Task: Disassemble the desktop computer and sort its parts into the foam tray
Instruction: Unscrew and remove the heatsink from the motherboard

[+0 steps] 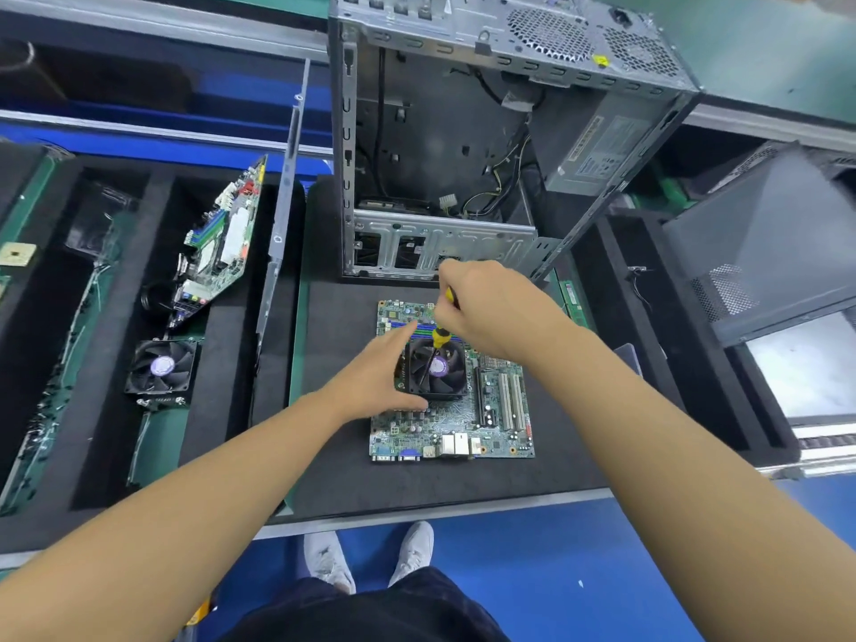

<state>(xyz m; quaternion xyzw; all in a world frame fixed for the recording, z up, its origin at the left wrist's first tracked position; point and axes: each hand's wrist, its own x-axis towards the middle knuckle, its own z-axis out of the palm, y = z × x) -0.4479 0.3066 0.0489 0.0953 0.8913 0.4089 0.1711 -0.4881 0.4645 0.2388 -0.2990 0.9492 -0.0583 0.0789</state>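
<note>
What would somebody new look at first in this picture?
Probably the two bare arms meeting in the middle: the right hand grips a yellow screwdriver pointed down at the black fan on a green motherboard, and the left hand rests against that fan. Behind them stands a big metal computer case, opened and mostly emptied. On the left, a black foam tray holds another motherboard, leaning, and a second fan.
</note>
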